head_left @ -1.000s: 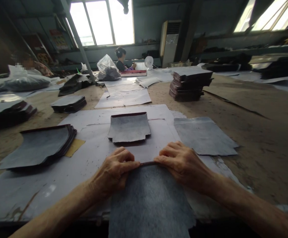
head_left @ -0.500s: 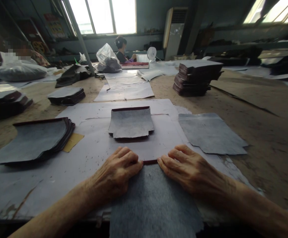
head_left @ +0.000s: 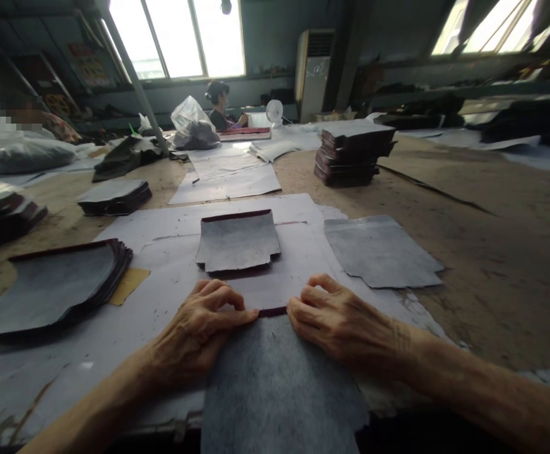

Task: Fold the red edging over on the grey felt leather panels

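Observation:
A grey-backed panel with a narrow dark red folded strip along its far edge lies in front of me, its near end hanging past the table's edge. My left hand has its fingers closed, thumb and fingertips pressing the left part of that strip. At the strip's right part, my right hand is bent shut, its fingertips pinching the fold. Just beyond my hands rests a small stack of similar panels, dark red fold at the back. A flat single panel lies to the right.
At the left stands a thicker stack of panels beside a yellow scrap. White paper covers the near table. Farther back are a tall dark red stack, a low stack, plastic bags and a seated person.
The view has shifted, so things sit slightly further left. My left fingers have arched up more and the thumb stretches along the fold. Both hands stay at the strip.

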Available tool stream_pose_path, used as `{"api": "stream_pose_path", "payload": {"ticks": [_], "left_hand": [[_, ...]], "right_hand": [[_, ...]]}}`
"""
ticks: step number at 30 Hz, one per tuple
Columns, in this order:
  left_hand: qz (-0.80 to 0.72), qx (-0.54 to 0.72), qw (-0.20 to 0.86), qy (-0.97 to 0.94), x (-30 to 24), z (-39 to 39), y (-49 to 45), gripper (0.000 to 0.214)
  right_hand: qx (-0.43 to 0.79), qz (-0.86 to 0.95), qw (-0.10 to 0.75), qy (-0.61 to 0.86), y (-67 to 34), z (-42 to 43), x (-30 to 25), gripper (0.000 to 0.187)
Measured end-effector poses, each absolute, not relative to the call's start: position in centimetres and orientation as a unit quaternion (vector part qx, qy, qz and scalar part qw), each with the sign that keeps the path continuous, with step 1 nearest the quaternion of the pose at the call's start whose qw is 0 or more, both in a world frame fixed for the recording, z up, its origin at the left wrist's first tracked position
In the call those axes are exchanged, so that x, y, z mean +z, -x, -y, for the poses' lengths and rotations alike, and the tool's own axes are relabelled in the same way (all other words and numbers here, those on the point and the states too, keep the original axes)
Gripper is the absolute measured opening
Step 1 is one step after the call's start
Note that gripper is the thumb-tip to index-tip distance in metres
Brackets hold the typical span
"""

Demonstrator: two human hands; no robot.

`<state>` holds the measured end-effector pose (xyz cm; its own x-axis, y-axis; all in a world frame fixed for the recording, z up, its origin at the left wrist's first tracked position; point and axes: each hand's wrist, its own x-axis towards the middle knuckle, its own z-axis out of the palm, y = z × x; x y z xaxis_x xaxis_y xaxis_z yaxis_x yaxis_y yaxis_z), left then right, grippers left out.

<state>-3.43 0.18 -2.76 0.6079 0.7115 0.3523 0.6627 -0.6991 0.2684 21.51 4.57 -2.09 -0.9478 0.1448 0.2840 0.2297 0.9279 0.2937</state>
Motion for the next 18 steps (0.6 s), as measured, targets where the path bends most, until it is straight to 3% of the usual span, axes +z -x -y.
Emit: {"api": "stream_pose_path", "payload": {"ticks": [8,13,18], "left_hand": [[-0.408,0.257,0.042,-0.875,-1.7,0.2,4.4,0.027],[-0.409,0.199,-0.063,-0.888,-0.4,1.2,1.2,0.035],[-0.414,0.128,-0.03,-0.901,-1.7,1.1,-2.1,0.03]], "right_hand": [[-0.163,0.975,0.114,0.101,-21.5,-4.4,-1.8,0.021],[-0.166,0.974,0.12,0.1,-21.5,-4.4,-1.7,0.021],[-0.161,0.974,0.121,0.107,-21.5,-4.2,-1.8,0.018]]}}
